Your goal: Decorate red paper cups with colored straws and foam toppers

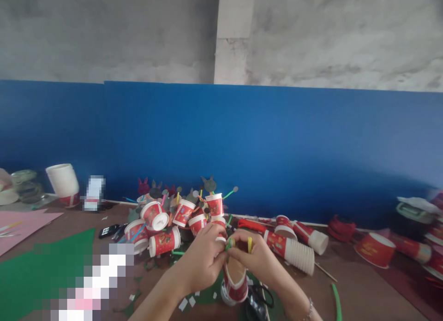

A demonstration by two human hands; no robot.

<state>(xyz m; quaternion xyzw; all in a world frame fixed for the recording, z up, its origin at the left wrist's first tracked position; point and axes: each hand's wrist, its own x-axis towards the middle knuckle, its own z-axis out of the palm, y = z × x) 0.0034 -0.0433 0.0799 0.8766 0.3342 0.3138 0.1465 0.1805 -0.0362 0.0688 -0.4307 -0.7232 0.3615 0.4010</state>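
Observation:
My left hand (207, 249) and my right hand (255, 252) meet at the middle of the table, fingers closed in a pinch. Between the fingertips is a small green piece (230, 243), partly hidden. A short yellow strip (249, 245) sticks up by my right hand's fingers. Just below is a red paper cup (236, 291), its mouth towards me and its rim bent out of round. Both hands are at its upper edge; whether they grip the rim is hidden. Behind my left hand lies a pile of red paper cups (164, 242) with coloured strips and animal-head cutouts attached.
Stacked paper cups (299, 255) lie on the right, near a green strip (336, 302). Black-handled scissors (258, 305) lie beside the cup. Green paper (44, 261), a black key fob (108, 231) and a white cup stack (62, 180) are left. A blue panel (221, 145) stands behind.

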